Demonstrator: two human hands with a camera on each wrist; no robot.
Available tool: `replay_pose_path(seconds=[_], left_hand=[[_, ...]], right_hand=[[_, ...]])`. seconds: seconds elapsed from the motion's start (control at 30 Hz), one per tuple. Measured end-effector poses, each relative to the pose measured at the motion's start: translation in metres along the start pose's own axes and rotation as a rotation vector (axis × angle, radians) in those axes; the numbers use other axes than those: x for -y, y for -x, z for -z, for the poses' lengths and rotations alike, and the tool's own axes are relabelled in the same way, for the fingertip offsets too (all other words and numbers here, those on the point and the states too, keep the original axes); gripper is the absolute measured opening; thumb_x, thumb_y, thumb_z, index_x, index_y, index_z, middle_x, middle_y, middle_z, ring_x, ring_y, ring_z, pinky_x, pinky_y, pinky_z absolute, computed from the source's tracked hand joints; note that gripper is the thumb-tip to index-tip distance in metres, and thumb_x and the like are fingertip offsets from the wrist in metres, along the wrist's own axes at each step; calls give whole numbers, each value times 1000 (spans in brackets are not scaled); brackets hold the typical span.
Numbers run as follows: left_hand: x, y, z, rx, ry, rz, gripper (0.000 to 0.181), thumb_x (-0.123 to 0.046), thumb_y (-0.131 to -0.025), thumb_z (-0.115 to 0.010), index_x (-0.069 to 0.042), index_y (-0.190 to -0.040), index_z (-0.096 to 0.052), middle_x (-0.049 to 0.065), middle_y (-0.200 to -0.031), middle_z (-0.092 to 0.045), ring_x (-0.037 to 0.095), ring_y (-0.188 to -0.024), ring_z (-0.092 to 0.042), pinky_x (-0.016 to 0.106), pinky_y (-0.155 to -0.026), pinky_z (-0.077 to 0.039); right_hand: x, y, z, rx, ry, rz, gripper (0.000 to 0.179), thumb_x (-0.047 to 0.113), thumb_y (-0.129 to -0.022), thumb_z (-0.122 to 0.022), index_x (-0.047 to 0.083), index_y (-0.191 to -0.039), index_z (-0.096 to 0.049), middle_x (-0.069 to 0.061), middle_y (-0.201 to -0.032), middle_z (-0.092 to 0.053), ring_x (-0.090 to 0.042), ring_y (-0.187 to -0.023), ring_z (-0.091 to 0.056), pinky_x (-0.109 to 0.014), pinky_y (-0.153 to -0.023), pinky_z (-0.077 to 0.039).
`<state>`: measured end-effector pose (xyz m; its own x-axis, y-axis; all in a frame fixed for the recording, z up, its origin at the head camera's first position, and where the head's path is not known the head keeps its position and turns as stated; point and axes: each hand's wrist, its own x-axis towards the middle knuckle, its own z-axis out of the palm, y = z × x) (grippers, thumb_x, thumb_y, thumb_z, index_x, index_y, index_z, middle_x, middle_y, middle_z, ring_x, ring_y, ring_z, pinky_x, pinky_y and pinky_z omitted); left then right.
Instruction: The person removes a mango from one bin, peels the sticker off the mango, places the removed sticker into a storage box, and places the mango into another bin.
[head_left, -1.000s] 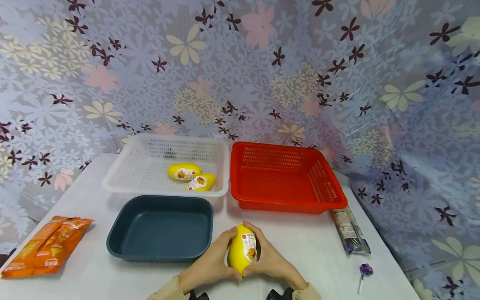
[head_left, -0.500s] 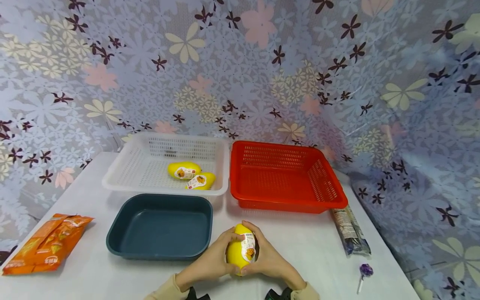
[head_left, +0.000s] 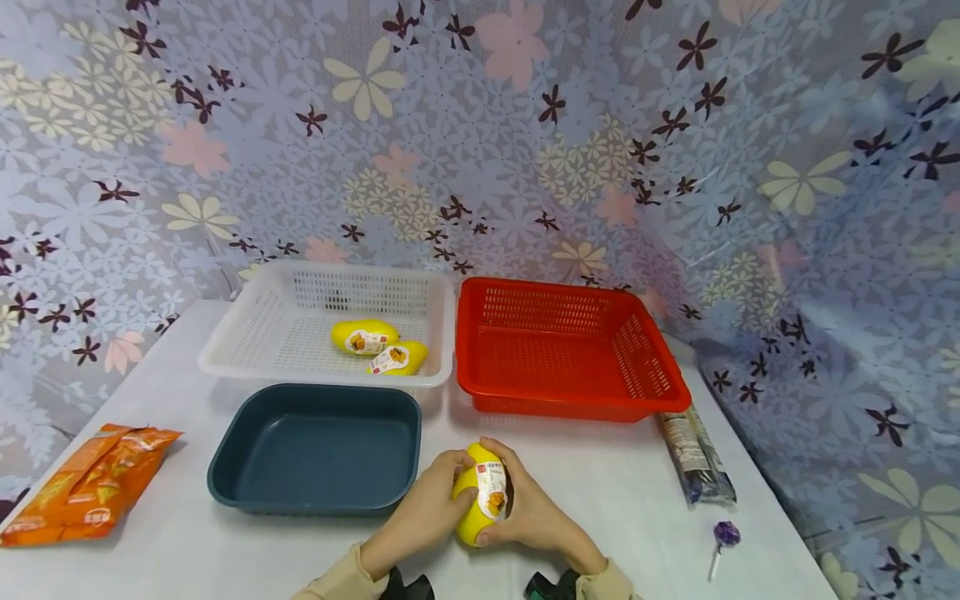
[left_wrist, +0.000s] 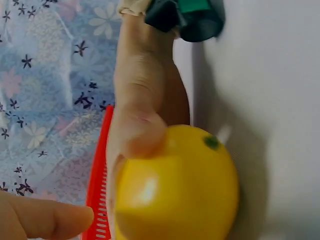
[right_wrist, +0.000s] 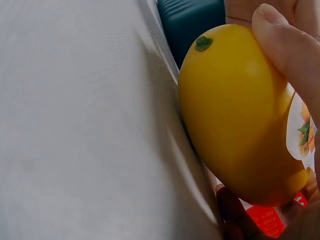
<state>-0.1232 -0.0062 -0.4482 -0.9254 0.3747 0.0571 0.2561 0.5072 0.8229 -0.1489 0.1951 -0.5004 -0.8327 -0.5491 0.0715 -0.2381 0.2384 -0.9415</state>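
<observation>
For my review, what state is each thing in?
Labelled yellow fruit: gripped by the right hand
Left hand: at the fruit, grip unclear
White basket: upright, holding two more fruits
Red basket: upright
Dark teal tray: upright
Orange snack bag: lying, seal unclear
Long packet: lying, partly hidden
Purple lollipop: lying, wrapper unclear

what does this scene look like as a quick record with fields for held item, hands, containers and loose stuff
held item: yellow fruit with a white label
right hand: right hand grips the fruit
left hand: left hand at its left side; firmness of hold unclear
containers: white basket with two yellow fruits; red basket; dark blue tray
loose stuff: orange packet; lollipop; long packet
</observation>
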Motion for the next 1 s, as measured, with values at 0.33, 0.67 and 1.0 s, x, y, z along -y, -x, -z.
replay_pose_path(seconds=[0.33,0.67,1.0], left_hand=[[-4,-8,-15,-193,-178,19,21,-11,-89,-65,-5,-106,-55,14,-105,-65,26,-88,-67,38,-69,-55],[-10,-20,-21,-284,-362,101,15,-20,-87,-70,-10,-91,-59,3,-86,-53,17,-71,-58,31,-54,-45],[-13,-23,-25,-258,-398,99,11,-17,-91,-62,-9,-84,-58,1,-77,-48,15,-71,-48,26,-52,-41]], right_hand=[[-2,2,2,-1,-14,-7,112,22,-63,-91,16,-152,-22,-10,-147,-38,-8,-124,-44,-17,-102,-36],[2,-2,1,5,-20,-24,112,15,-63,-90,18,-152,-22,-10,-146,-39,-12,-122,-43,-18,-103,-35],[-1,1,2,6,-24,8,112,14,-62,-90,15,-151,-22,-11,-145,-40,-9,-120,-44,-16,-102,-35]])
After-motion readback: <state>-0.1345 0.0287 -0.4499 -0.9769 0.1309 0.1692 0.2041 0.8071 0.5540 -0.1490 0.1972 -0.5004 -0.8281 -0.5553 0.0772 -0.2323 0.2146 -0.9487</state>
